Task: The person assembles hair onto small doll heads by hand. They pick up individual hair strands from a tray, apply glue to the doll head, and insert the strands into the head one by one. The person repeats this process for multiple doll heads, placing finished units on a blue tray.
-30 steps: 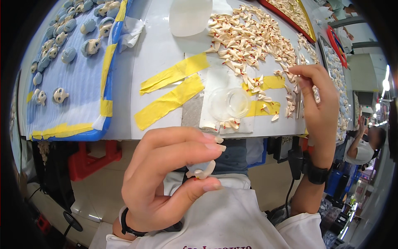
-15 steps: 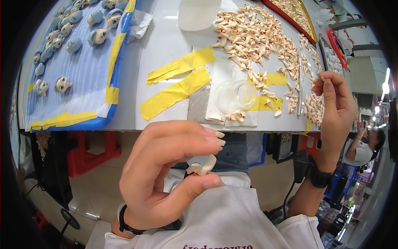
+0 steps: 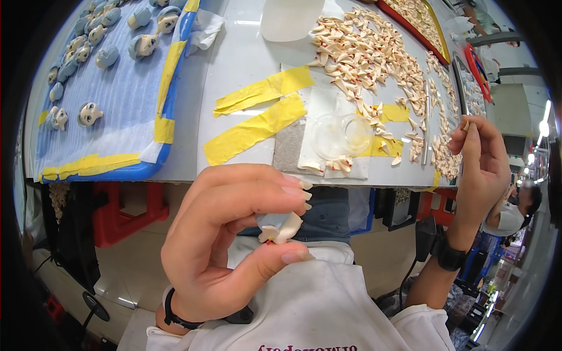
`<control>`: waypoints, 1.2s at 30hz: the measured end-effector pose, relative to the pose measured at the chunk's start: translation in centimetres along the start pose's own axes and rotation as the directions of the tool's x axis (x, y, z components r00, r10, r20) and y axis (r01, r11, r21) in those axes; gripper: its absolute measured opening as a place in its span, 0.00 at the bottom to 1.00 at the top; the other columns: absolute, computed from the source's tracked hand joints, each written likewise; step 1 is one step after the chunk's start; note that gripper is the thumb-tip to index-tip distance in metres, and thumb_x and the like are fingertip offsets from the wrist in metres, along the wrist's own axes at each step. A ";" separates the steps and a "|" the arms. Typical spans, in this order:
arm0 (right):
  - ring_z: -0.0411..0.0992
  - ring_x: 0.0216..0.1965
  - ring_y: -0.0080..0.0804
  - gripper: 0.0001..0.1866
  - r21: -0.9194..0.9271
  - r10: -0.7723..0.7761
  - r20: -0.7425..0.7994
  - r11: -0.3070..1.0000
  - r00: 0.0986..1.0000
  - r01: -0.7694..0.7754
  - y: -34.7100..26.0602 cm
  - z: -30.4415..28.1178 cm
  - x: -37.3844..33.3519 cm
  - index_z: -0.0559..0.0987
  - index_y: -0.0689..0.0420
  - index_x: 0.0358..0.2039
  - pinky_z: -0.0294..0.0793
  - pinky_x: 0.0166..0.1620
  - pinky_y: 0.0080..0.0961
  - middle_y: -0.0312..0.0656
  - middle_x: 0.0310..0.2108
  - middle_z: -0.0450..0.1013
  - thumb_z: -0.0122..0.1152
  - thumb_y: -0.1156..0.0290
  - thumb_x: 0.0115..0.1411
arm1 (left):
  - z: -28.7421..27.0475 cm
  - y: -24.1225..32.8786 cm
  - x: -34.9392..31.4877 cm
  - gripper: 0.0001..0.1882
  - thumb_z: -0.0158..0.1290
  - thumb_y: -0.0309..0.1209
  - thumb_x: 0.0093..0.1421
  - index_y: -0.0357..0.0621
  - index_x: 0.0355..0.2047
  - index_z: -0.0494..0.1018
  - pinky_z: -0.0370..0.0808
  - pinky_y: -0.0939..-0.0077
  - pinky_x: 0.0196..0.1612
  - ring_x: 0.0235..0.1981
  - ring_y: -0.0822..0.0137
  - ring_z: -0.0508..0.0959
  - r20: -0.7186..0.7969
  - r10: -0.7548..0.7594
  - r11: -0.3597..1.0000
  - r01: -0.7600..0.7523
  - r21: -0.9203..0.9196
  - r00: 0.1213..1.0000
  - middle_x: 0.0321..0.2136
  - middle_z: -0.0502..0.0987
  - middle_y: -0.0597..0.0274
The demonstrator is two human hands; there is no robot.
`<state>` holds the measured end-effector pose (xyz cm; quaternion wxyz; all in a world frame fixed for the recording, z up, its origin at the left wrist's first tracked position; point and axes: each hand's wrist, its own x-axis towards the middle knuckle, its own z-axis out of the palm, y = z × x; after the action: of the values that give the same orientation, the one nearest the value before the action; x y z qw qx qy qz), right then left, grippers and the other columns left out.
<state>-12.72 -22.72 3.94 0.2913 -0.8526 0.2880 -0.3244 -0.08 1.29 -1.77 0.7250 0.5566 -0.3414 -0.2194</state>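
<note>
My left hand [image 3: 213, 245] is closed in front of my shirt, thumb below and fingers above. Between them it pinches a small doll head [image 3: 280, 227] with blue-grey hair and a cream-coloured part facing right; the fingers hide much of it. My right hand [image 3: 486, 155] is raised over the right side of the table, thumb and forefinger pinched on a small cream-coloured piece [image 3: 466, 126]. Nearby lies a wide heap of similar cream pointed pieces [image 3: 374, 55], several with red tips. Two clear round dishes [image 3: 342, 136] stand near the table's front edge.
On the left, a blue tray [image 3: 132, 171] lined with white sheeting holds several blue-haired doll heads [image 3: 143, 47]. Yellow tape strips [image 3: 254, 128] cross the table. A red-edged tray [image 3: 410, 26] of cream pieces is at the back right. Another person [image 3: 509, 217] is farther right.
The table scene has shifted slightly right in view. My left hand has turned the doll head a little and sits slightly further left. My right hand has come down slightly, still pinching.
</note>
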 end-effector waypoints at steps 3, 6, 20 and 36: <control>0.69 0.27 0.17 0.07 -0.006 0.006 0.009 1.000 1.000 -0.006 -0.5 0.1 -0.3 0.72 0.65 0.36 0.70 0.32 0.12 0.38 0.27 0.72 0.48 0.79 0.57 | -0.1 0.0 0.0 0.21 0.60 0.30 0.45 0.34 0.36 0.66 0.74 0.76 0.29 0.30 0.61 0.74 -0.007 -0.016 1.000 0.016 -0.003 1.000 0.36 0.67 0.50; 0.69 0.28 0.17 0.08 0.029 0.003 0.032 1.000 0.999 -0.004 -0.6 0.3 -0.4 0.72 0.65 0.36 0.70 0.33 0.13 0.38 0.27 0.71 0.48 0.80 0.56 | -0.2 0.0 -0.1 0.20 0.60 0.29 0.45 0.34 0.36 0.66 0.74 0.76 0.29 0.30 0.61 0.74 -0.017 -0.021 1.000 0.021 -0.005 1.000 0.36 0.67 0.50; 0.65 0.25 0.18 0.10 0.117 0.053 0.234 0.990 0.971 -0.082 -0.1 0.9 0.0 0.74 0.66 0.27 0.63 0.30 0.13 0.37 0.24 0.69 0.42 0.84 0.48 | -0.2 -0.2 -0.1 0.19 0.59 0.26 0.45 0.35 0.37 0.66 0.74 0.77 0.30 0.31 0.62 0.74 -0.028 -0.042 0.999 0.042 -0.006 0.999 0.36 0.67 0.51; 0.70 0.30 0.24 0.07 0.105 -0.036 0.190 0.994 0.981 0.016 -0.9 1.0 0.1 0.76 0.67 0.32 0.68 0.37 0.17 0.40 0.28 0.72 0.57 0.81 0.50 | -1.0 -0.8 0.0 0.25 0.62 0.27 0.42 0.35 0.39 0.63 0.72 0.77 0.34 0.34 0.61 0.73 0.071 0.046 0.999 -0.046 0.000 0.996 0.36 0.67 0.51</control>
<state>-11.67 -21.90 3.94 0.3569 -0.8674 0.2303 -0.2591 0.70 1.68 -2.66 0.7170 0.5409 -0.3797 -0.2218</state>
